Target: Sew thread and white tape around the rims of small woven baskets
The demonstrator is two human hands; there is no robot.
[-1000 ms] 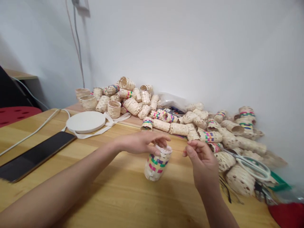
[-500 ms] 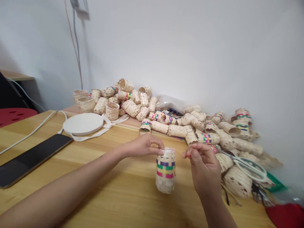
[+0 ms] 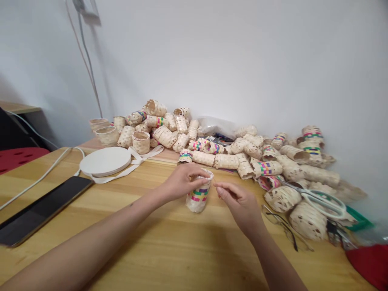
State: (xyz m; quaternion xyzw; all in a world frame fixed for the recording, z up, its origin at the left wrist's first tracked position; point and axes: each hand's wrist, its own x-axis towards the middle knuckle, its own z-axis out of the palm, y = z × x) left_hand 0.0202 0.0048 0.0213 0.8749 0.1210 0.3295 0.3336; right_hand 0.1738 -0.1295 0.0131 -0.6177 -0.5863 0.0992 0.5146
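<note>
My left hand (image 3: 185,181) grips a small woven basket (image 3: 198,195) by its upper part, the fingers over the white rim. Bands of purple, green, yellow and pink strips cross the pale weave. The basket is slightly tilted over the wooden table. Close to the rim on the right side, my right hand (image 3: 233,198) is closed in a pinch. A thin thread runs between the rim and these fingertips, hard to make out now. Whether a needle is also in the pinch I cannot tell.
Many woven cylinders (image 3: 228,161) are heaped along the wall. A roll of white ribbon (image 3: 105,161) and a black phone (image 3: 42,210) lie left on the table (image 3: 182,250). To the right are white-handled scissors (image 3: 324,204), glasses (image 3: 281,224) and a red cloth (image 3: 368,262).
The basket and my left hand have moved up and away from me, the basket now tilting. My right hand has come left, nearer the rim, so the thread's visible span is shorter.
</note>
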